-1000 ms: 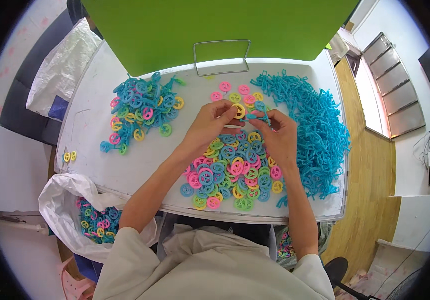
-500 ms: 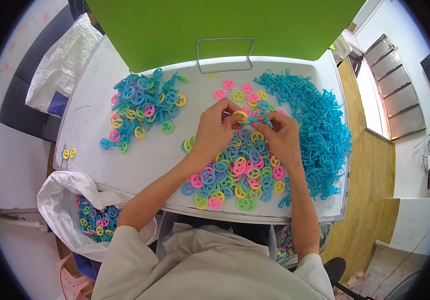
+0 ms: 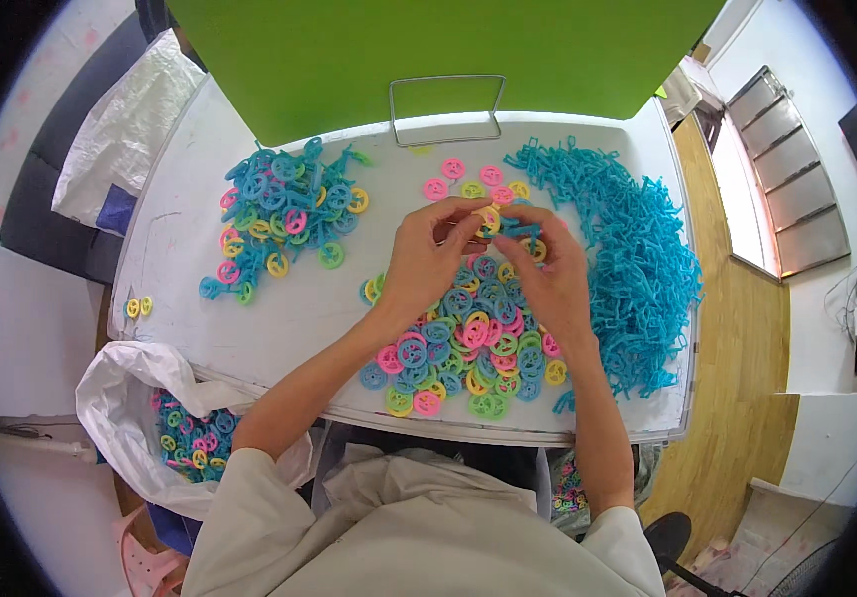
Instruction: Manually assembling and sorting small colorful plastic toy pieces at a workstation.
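Note:
Between the fingertips of my left hand (image 3: 428, 254) is a small yellow plastic wheel (image 3: 489, 221) with spokes. Pinched in my right hand (image 3: 556, 284) is a teal plastic stick piece (image 3: 520, 230), close against the wheel; my fingers partly hide where the two meet. Both hands are over the far end of a heap of loose pink, blue, green and yellow wheels (image 3: 476, 333). A large mound of teal stick pieces (image 3: 642, 274) lies right of my right hand. On the left is a pile of teal pieces with coloured wheels on them (image 3: 289, 199).
A green panel (image 3: 448, 50) with a wire frame (image 3: 446, 142) stands at the white table's (image 3: 299, 338) back. Two yellow wheels (image 3: 139, 306) lie near the left edge. Below, a white sack (image 3: 120, 398) holds more coloured pieces. Several wheels (image 3: 452, 169) lie beyond my hands.
The yellow wheel has turned to show its face and sits slightly nearer my right hand. My right fingers have shifted a little left and farther away, beside the wheel.

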Motion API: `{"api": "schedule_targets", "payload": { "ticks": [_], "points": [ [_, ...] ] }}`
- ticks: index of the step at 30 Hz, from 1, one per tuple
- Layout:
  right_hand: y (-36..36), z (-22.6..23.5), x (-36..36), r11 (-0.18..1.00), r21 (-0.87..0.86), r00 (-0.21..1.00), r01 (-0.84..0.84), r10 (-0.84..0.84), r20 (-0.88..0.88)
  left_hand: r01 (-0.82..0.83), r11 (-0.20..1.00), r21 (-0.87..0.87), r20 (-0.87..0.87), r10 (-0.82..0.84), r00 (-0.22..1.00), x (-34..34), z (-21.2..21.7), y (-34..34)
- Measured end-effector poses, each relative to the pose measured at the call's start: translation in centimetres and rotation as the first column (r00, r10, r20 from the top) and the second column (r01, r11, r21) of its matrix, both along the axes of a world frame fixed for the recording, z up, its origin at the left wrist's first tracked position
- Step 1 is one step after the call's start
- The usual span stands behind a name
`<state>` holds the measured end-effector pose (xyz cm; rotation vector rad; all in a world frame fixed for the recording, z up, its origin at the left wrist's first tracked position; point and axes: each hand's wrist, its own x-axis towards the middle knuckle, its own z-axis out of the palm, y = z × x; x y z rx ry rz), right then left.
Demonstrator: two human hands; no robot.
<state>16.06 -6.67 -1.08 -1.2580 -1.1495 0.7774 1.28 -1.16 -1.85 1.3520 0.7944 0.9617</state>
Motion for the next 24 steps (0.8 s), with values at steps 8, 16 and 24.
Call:
{"api": "schedule_targets", "payload": {
  "ticks": [8, 16, 24],
  "points": [
    [-0.1, 0.2, 0.9, 0.977, -0.212, 0.975, 0.016, 0.032, 0.221, 0.008, 0.999, 0.054, 0.007, -0.009, 1.000, 0.1, 0.0, -0.4],
    [0.0, -0.5, 0.8, 0.975, -0.220, 1.000, -0.015, 0.009, -0.026, -0.090, 0.991, 0.102, -0.046, 0.095, 0.994, 0.5, 0.0, -1.6],
    [-0.3, -0.8, -0.8, 0.990, -0.109, 0.988, 0.089, -0.102, -0.117, -0.103, 0.969, 0.225, -0.151, 0.139, 0.979, 0.5, -0.1, -1.5]
  ]
}}
